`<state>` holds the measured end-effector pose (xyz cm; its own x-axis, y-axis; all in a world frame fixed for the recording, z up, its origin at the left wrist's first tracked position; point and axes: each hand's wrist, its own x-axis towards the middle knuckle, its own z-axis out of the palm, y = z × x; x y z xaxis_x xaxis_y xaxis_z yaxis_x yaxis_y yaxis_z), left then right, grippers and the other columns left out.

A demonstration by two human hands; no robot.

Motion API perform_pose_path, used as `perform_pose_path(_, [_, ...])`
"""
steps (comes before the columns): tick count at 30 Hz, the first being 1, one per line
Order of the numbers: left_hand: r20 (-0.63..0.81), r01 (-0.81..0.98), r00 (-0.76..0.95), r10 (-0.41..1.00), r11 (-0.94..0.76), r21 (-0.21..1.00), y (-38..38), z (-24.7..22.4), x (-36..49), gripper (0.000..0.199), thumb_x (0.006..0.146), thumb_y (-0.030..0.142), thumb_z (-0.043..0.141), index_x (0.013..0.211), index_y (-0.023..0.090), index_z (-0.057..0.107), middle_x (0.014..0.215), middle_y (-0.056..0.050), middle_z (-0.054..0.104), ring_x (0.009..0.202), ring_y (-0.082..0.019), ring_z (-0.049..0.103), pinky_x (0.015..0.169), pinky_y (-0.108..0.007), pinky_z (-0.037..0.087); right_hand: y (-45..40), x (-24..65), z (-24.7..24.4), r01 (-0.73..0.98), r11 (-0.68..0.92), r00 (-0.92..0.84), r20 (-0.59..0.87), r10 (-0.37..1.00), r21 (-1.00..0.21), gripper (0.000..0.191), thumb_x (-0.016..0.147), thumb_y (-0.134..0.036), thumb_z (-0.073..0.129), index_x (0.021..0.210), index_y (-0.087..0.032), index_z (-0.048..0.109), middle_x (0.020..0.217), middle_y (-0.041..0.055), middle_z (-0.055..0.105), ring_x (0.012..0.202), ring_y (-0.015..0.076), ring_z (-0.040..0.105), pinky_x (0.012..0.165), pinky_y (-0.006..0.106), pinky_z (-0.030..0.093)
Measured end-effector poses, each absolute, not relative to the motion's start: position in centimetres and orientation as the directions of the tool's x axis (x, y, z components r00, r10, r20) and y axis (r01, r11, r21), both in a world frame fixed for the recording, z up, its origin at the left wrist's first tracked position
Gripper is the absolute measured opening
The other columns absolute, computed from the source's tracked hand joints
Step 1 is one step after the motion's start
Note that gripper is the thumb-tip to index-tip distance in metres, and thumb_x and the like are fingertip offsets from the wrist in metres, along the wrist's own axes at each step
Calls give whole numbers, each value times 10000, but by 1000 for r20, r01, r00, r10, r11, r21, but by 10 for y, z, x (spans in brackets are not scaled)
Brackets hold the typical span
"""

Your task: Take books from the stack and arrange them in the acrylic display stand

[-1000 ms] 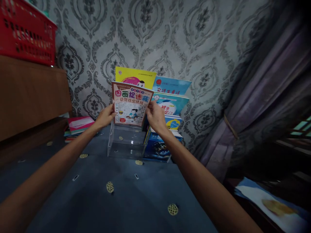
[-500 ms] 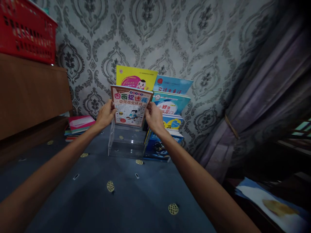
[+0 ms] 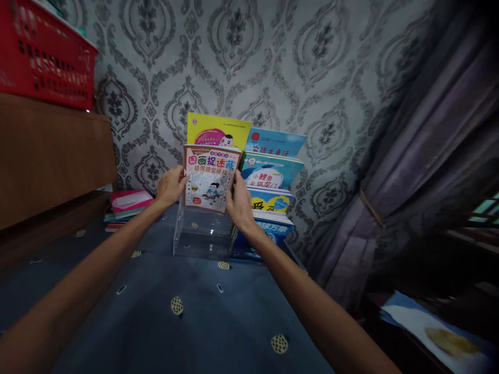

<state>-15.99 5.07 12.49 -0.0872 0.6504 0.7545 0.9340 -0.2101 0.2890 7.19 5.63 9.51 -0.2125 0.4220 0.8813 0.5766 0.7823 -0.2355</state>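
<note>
Head view: both hands on one book. Left hand (image 3: 171,185) pinches the left edge of the brown-bordered picture book (image 3: 210,179), thumb toward the front cover, the other fingers mostly hidden at the side. Right hand (image 3: 240,203) has the right edge, thumb low by the cover and fingers curled along the side — closed in to the book's thickness, not spread. How hard either one presses, I can't tell.

The book is upright, leaning back slightly, cover facing the person, over the left column of the clear rack (image 3: 177,239), in front of and lower than the yellow book (image 3: 239,130). Can't tell whether its bottom edge touches the rack. Right column, just beside the right hand: blue books in tiers, the fish-title book (image 3: 268,169) among them. Well off to the left — a small book stack (image 3: 130,202) on the dark blue cloth (image 3: 148,322).
</note>
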Motion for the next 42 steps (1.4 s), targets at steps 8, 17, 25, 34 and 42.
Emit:
perform_pose_path(8, [736, 925, -105, 669, -206, 319, 58, 127, -155, 112, 916, 283, 530, 940, 204, 607, 1020, -98, 712, 974, -275, 645, 776, -336, 448, 41, 64, 56, 611, 758, -307, 813, 494, -230, 504, 931, -132, 408, 1423, -132, 515, 1475, 182, 529, 1403, 271, 469, 1192, 496, 385])
perform_pose_path(17, [772, 921, -99, 628, -235, 310, 62, 124, -159, 126, 899, 285, 559, 1005, 219, 576, 986, -79, 711, 943, -268, 660, 777, -337, 468, 38, 54, 52, 687, 703, -378, 737, 560, -182, 456, 921, -146, 454, 1360, -145, 577, 1421, 182, 577, 1350, 292, 501, 1146, 501, 431])
perform_pose_path(25, [753, 903, -94, 651, -263, 340, 58, 121, -157, 234, 906, 248, 546, 1133, 194, 536, 1021, -98, 695, 975, -284, 657, 824, -360, 474, 46, 50, 61, 747, 637, -337, 717, 611, -192, 414, 923, -190, 500, 1320, -140, 601, 1378, 196, 597, 1295, 317, 530, 1122, 527, 435])
perform_pose_path(34, [768, 884, -97, 634, -300, 359, 58, 120, -158, 199, 919, 243, 496, 1106, 204, 554, 1035, -105, 686, 986, -282, 644, 854, -376, 474, 52, 55, 60, 774, 603, -317, 707, 633, -193, 413, 921, -192, 490, 1310, -107, 600, 1350, 197, 615, 1275, 322, 534, 1102, 504, 444])
perform_pose_path(42, [720, 848, -152, 677, -285, 447, 68, 128, -161, 175, 911, 319, 491, 926, 206, 625, 922, -76, 709, 891, -253, 628, 808, -340, 456, 52, 56, 59, 742, 631, -291, 738, 609, -228, 422, 914, -208, 496, 1316, -142, 604, 1362, 192, 605, 1281, 331, 530, 1114, 536, 432])
